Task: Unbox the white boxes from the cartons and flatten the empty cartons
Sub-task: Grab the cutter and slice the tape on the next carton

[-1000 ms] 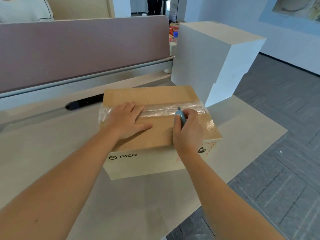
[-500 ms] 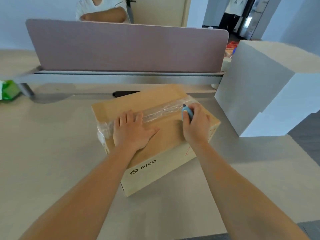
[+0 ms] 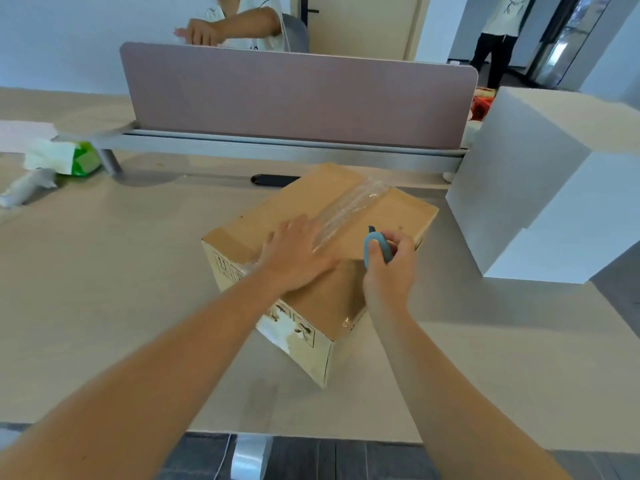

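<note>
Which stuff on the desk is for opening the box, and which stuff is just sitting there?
For the job:
- taped carton, closed
- blue cutter, gripped by the right hand
- left hand, pressing flat on the carton top
- stacked white boxes

Just lying about:
- green tissue pack
- black object behind the carton
- pink desk divider

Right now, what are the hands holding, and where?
The right hand grips a small blue cutter round its body. The left hand holds nothing; it presses flat on the carton.

Both forearms bare to frame edge, no sleeves visible; hands ungloved, no rings, no watch.
</note>
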